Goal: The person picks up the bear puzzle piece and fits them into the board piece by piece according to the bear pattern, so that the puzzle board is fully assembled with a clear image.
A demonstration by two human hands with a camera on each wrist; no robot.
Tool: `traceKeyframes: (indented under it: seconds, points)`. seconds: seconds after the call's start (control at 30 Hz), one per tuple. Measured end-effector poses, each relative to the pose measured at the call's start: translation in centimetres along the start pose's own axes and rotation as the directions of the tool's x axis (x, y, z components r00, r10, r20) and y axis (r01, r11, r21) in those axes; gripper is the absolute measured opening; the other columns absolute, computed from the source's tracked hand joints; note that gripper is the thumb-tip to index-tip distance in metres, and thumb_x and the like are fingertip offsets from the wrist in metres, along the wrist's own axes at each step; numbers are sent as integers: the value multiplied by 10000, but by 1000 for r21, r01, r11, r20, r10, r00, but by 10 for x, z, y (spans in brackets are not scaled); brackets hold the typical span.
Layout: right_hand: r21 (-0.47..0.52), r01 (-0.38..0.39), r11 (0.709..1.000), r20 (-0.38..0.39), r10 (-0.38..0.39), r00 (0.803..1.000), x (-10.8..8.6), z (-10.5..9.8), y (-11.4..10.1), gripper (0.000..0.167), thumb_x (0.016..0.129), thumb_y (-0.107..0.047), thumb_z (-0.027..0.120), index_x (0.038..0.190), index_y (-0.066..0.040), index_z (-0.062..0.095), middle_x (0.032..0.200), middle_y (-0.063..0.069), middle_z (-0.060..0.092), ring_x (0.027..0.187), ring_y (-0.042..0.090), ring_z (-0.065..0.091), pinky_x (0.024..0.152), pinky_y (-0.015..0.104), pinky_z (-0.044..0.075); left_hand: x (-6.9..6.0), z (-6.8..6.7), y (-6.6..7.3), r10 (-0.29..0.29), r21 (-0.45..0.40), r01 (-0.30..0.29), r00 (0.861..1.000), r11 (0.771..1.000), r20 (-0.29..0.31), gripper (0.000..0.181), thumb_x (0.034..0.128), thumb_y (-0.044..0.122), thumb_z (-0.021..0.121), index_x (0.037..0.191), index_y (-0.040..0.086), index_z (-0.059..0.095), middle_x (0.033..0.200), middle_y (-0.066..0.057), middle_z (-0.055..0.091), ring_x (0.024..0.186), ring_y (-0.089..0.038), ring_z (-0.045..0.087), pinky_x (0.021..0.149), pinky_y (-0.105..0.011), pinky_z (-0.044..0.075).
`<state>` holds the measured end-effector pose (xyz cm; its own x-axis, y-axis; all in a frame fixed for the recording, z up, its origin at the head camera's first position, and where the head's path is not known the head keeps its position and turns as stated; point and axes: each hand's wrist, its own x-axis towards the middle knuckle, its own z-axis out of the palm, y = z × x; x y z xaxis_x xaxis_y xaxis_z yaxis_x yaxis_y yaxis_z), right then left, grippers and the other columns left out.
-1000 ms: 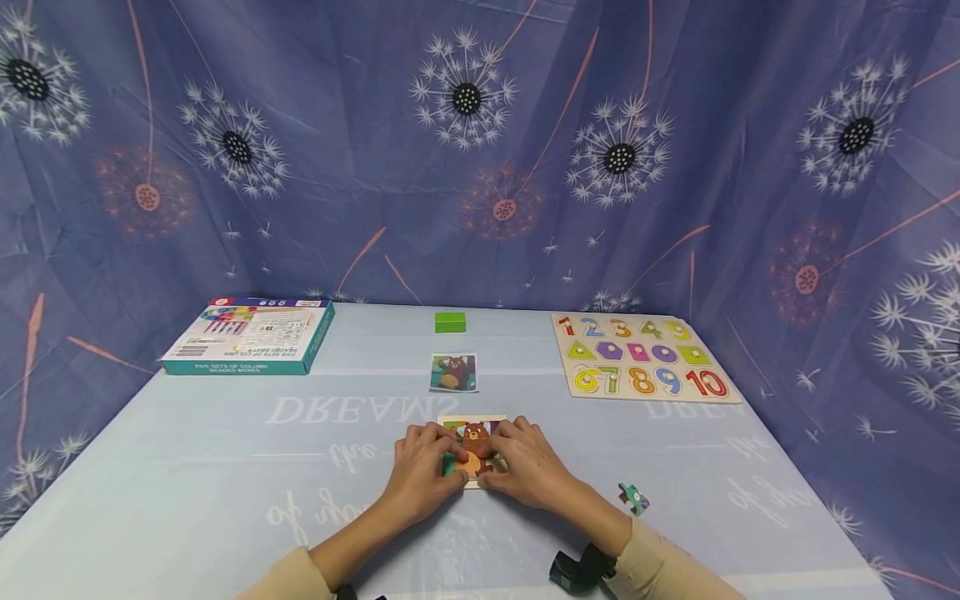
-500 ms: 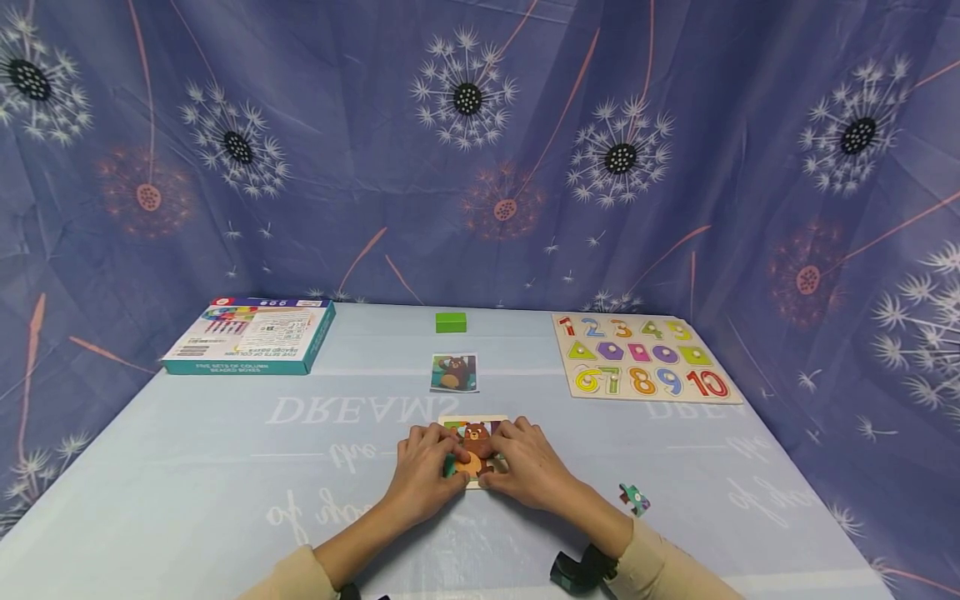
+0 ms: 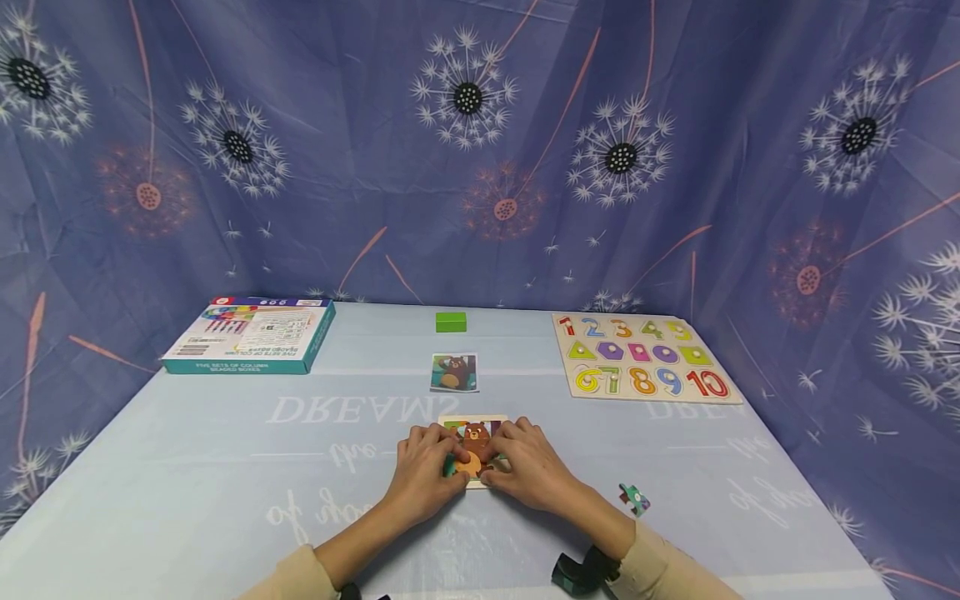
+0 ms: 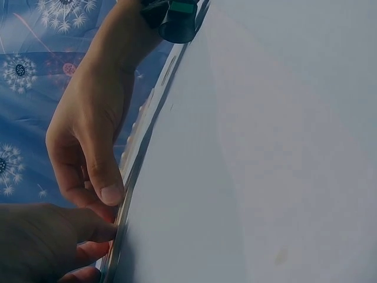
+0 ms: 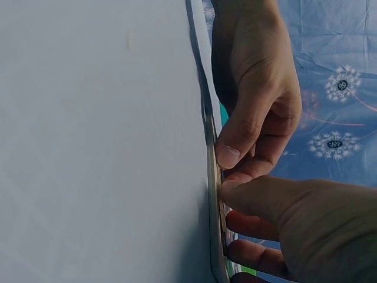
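Observation:
At the front middle of the table a bear jigsaw puzzle (image 3: 476, 433) lies flat in its pale tray. My left hand (image 3: 423, 468) holds its left side, index finger bent onto the bear's belly, thumb at the front edge. Opposite, my right hand (image 3: 529, 463) grips the right side in the same way, and its fingers cover that part of the picture. Both thumbs meet the puzzle's edge (image 5: 215, 200) in the right wrist view. Behind the puzzle is a bear picture card (image 3: 453, 372). One loose jigsaw piece (image 3: 634, 498) lies right of my right hand.
A flat teal-sided box (image 3: 243, 337) lies at the back left. At the back middle sits a green block (image 3: 451, 322). A wooden number board (image 3: 645, 358) occupies the back right. Behind the table (image 3: 187, 450) hangs a blue dandelion curtain (image 3: 360, 150).
Both hands keep their places on the puzzle. Only the right index finger seems to shift very slightly; the card, loose piece and other things stay put.

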<state>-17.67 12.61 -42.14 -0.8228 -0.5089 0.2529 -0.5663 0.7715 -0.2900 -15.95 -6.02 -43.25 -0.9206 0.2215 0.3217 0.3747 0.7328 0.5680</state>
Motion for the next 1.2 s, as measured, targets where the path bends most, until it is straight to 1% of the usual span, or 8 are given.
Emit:
traceKeyframes:
  seconds: [0.53,0.73,0.87,1.03,1.2]
  points:
    - [24,-44,999,38,43,998,3,0,-2,164,740,-327,773,835,-215,698,883,-84,560,860,102,422,799,319,347,0,0,-1,-7,1,7,1000,1000,4,124,691,174,736,761,201,638,983,39,559,949,-159,417,832,-430,307]
    - [26,-34,999,28,33,999,1,-1,-2,170,737,-328,774,847,-220,702,883,-91,557,849,94,410,793,312,345,0,0,-1,-9,-1,9,1000,1000,6,125,688,179,737,759,201,637,989,41,559,945,-153,410,826,-420,303]
    - [14,-31,999,19,31,999,-2,-4,0,202,725,-340,781,873,-225,705,898,-89,567,846,95,408,788,313,343,0,0,0,-10,-10,10,1000,1000,5,123,691,179,736,759,202,636,993,34,561,948,-155,410,827,-419,300]
    - [10,-40,999,9,40,999,-8,-11,3,237,711,-344,786,894,-216,706,894,-81,572,854,99,415,798,326,348,0,1,-1,-8,-20,8,1000,1000,-1,116,695,178,733,762,201,641,997,25,565,947,-160,411,827,-412,297]
    - [14,-55,998,-21,55,998,-17,-20,9,241,703,-315,788,904,-208,706,887,-84,568,859,91,415,807,338,357,-1,2,-2,-6,-32,5,1000,999,-7,109,698,176,732,764,202,648,1002,23,570,950,-164,409,831,-416,293]
